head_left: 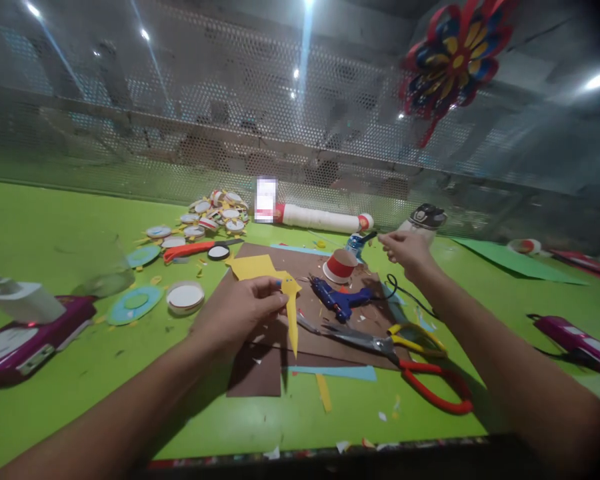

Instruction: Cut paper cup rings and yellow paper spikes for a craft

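Observation:
My left hand (253, 303) pinches a yellow paper cutout (291, 312) between thumb and fingers; it has a rounded head with small dark dots and a long pointed tail. My right hand (405, 252) is raised at the right, its fingertips closed on a slim black stick (369, 237) whose kind I cannot make out. The stick's other end meets or overlaps a small blue jar (354, 245). Below lie a red-and-white paper cup (340, 265), a blue glue gun (341, 299) and scissors (380, 343) with yellow and red handles, on brown sheets (255, 380).
Small paper-cup pieces with yellow strips (220, 213) are heaped at the back left. A stack of white cups (323, 218) lies along the back. Purple power strips (40, 337) sit left and right. A green sheet (515, 260) and a red utility knife (190, 250) lie nearby.

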A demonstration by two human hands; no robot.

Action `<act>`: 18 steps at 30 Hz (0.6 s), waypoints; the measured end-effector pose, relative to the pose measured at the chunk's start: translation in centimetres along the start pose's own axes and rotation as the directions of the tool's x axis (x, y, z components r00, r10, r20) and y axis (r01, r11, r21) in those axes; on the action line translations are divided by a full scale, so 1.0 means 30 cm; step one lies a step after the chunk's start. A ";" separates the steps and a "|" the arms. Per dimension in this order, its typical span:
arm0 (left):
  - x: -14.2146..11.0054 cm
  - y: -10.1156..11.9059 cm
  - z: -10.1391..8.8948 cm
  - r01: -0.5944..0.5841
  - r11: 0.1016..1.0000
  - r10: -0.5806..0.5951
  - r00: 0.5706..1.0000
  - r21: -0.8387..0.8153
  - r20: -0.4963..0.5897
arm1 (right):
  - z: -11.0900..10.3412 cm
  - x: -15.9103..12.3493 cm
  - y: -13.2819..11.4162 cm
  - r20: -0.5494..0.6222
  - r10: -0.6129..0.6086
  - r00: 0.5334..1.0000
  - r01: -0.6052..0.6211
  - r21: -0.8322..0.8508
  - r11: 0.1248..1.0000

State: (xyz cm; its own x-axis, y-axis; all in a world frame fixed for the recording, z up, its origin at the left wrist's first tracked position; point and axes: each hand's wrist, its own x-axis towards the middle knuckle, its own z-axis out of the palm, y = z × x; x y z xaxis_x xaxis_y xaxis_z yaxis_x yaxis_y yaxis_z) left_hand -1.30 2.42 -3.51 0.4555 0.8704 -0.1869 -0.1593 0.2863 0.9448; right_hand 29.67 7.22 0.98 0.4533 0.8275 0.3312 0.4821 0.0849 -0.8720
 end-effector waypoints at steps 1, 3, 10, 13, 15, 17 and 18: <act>-0.004 0.003 0.007 -0.003 1.000 0.004 1.000 0.011 -0.021 | 0.002 -0.064 -0.027 0.072 0.014 0.997 -0.014 0.002 1.000; -0.011 0.008 0.021 -0.024 0.998 0.027 0.998 0.051 -0.062 | 0.031 -0.208 -0.078 0.258 0.020 0.966 -0.029 0.031 0.999; -0.040 0.028 0.044 -0.274 0.937 0.293 0.954 0.216 -0.063 | 0.203 -0.549 -0.169 0.667 0.030 0.745 -0.229 0.212 0.950; -0.055 0.047 0.038 -0.334 0.917 0.351 0.935 0.217 -0.045 | 0.207 -0.571 -0.185 0.671 0.031 0.741 -0.294 0.283 0.913; -0.067 0.056 0.034 -0.350 0.914 0.367 0.929 0.204 -0.051 | 0.193 -0.578 -0.198 0.682 0.042 0.730 -0.342 0.311 0.887; -0.083 0.059 0.037 -0.353 0.911 0.374 0.925 0.212 -0.064 | 0.183 -0.591 -0.211 0.703 0.053 0.710 -0.388 0.327 0.862; -0.092 0.059 0.041 -0.357 0.908 0.379 0.923 0.220 -0.066 | 0.182 -0.599 -0.217 0.710 0.055 0.702 -0.405 0.335 0.851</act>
State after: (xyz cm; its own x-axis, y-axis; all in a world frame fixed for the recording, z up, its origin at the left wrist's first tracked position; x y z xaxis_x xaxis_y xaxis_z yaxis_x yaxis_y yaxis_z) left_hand -1.76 0.03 -1.00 0.3021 0.9385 0.1675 -0.1146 -0.1387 0.9837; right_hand 14.29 -5.18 -1.28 -0.1876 0.9797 -0.0709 -0.0245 -0.0768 -0.9967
